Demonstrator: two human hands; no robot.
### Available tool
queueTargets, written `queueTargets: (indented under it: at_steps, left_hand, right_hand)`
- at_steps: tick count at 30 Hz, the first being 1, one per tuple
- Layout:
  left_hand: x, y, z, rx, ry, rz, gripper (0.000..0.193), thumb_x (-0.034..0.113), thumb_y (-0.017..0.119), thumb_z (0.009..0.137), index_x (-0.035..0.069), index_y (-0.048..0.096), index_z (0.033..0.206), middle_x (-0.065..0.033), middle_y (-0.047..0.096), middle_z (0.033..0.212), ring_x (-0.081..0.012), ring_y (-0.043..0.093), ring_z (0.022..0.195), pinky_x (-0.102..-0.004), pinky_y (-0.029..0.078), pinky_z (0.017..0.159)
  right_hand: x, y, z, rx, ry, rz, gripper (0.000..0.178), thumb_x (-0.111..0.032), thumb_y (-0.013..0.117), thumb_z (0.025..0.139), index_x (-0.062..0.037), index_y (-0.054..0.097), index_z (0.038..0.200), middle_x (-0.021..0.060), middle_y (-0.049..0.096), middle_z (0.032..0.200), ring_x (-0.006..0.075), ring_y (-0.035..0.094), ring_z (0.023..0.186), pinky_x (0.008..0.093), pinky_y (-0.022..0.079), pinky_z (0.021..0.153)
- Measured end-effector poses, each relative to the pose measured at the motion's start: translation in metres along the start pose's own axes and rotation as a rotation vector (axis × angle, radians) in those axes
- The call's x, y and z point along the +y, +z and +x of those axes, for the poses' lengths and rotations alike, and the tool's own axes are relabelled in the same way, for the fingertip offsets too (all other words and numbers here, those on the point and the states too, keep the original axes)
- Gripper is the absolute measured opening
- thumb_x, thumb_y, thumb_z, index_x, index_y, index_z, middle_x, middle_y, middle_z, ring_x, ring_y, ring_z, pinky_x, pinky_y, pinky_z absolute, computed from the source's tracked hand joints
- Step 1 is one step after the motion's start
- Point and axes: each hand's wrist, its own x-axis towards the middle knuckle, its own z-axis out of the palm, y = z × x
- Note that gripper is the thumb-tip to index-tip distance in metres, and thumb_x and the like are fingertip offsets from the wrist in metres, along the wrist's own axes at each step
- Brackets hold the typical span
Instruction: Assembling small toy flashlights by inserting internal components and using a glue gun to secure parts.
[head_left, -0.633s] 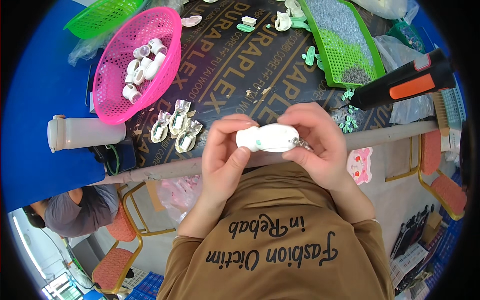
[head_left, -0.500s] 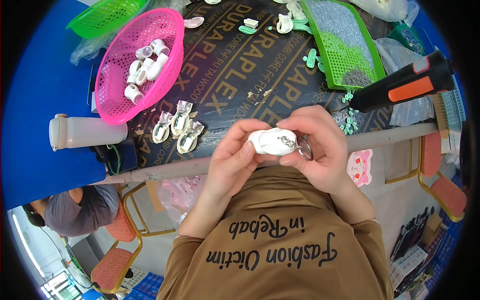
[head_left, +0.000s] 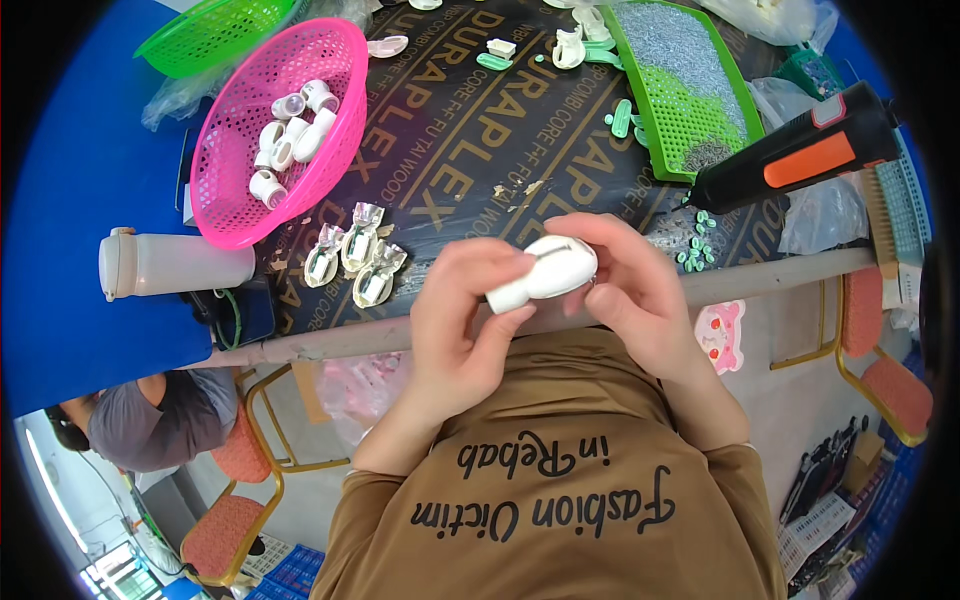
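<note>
A rounded white plastic keychain (head_left: pixel 562 268), narrower at its left end and with a dark slot along the top, is held up just over the table's near edge. The narrow end lies between the thumb and fingers of my left hand (head_left: pixel 462 325). Around the broad end, the fingers and thumb of my right hand (head_left: pixel 640 290) are curled. A bit of chain shows by the right fingers; its metal ring is hidden. Left of my hands on the table lie three open white half-shells (head_left: pixel 374 280) with silvery parts inside.
At left stand a pink basket (head_left: pixel 345 150) holding several white casings and a white bottle (head_left: pixel 180 265). A green tray (head_left: pixel 655 135) of small metal bits is at back right. An orange-and-black electric screwdriver (head_left: pixel 800 155) hangs at right above small green pieces (head_left: pixel 695 245). Another person (head_left: pixel 165 420) sits at lower left.
The white keychain has been turned over and tilted, right end up, so its slot now shows and the ring no longer does. The screwdriver has shifted slightly.
</note>
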Motion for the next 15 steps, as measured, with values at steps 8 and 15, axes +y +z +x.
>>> queueTargets:
  at_steps: [8,15]
  left_hand:
    - [0.01,0.004,-0.003,0.094,-0.126,-0.119,0.035,0.008,0.066,0.077,-0.002,0.057,0.109,-0.0155,0.056,0.109,-0.0189,0.057,0.092,-0.0285,0.048,0.076]
    - [-0.007,0.002,-0.004,0.117,0.14,0.149,0.023,0.008,0.06,0.078,-0.003,0.059,0.099,-0.0162,0.062,0.092,-0.0221,0.06,0.072,-0.0257,0.047,0.063]
  right_hand:
    - [0.003,0.0,-0.003,0.088,-0.148,-0.342,0.03,0.0,0.061,0.078,0.0001,0.056,0.108,0.0083,0.054,0.097,0.0135,0.054,0.082,0.0239,0.045,0.068]
    - [0.009,0.004,-0.002,0.12,-0.372,-0.644,0.032,-0.007,0.066,0.073,-0.0005,0.059,0.103,0.009,0.056,0.082,0.0189,0.053,0.07,0.0261,0.043,0.06]
